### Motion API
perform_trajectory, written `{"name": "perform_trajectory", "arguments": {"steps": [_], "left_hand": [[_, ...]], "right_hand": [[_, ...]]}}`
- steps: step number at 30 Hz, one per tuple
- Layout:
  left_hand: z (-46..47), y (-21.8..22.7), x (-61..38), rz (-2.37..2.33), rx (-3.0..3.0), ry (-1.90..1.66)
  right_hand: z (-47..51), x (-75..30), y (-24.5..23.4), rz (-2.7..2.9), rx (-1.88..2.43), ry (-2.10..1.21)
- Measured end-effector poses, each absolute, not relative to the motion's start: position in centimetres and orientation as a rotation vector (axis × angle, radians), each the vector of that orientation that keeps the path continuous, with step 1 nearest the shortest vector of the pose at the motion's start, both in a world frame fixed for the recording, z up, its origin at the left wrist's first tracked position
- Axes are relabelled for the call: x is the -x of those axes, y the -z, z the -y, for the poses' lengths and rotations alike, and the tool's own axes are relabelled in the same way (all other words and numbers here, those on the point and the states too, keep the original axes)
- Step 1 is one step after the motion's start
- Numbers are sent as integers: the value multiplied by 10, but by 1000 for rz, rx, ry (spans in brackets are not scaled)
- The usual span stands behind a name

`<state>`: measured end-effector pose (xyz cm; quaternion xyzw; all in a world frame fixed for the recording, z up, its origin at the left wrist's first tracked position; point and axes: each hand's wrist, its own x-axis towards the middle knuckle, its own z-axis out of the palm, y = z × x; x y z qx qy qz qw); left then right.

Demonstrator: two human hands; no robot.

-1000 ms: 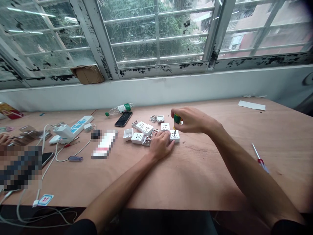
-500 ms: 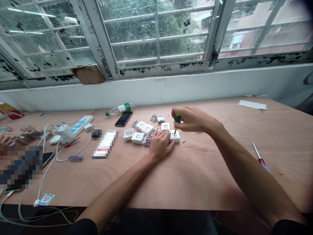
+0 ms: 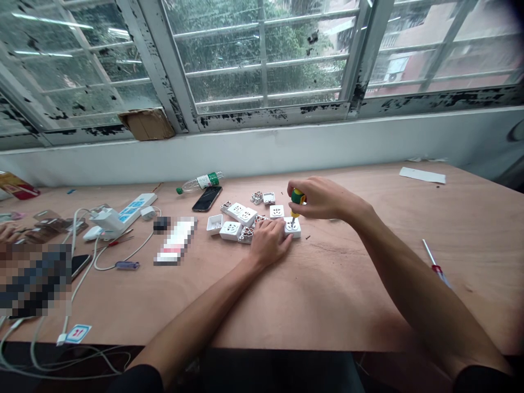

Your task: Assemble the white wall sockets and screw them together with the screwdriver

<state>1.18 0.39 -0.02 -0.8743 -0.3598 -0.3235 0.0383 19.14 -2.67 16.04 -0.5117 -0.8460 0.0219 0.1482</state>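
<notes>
Head view: right hand (image 3: pixel 318 196) clutches half-hidden screwdriver (image 3: pixel 298 197); left hand (image 3: pixel 268 241) touches socket (image 3: pixel 297 230), its grip unclear.

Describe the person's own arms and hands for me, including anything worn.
The left hand and right hand are bare, with nothing visibly worn on them. The left sleeve and right sleeve are black, leaving both forearms uncovered.

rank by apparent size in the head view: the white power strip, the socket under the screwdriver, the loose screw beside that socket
1. White power strip
2. Socket under the green-and-yellow screwdriver
3. Loose screw, by far the smallest
</notes>
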Motion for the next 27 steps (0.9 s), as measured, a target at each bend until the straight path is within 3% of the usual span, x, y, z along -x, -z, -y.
{"name": "perform_trajectory", "arguments": {"steps": [27], "left_hand": [[-4, 0, -12, 1086, 2670, 1000]], "right_hand": [[22, -195, -155, 2430, 1458, -44]]}}
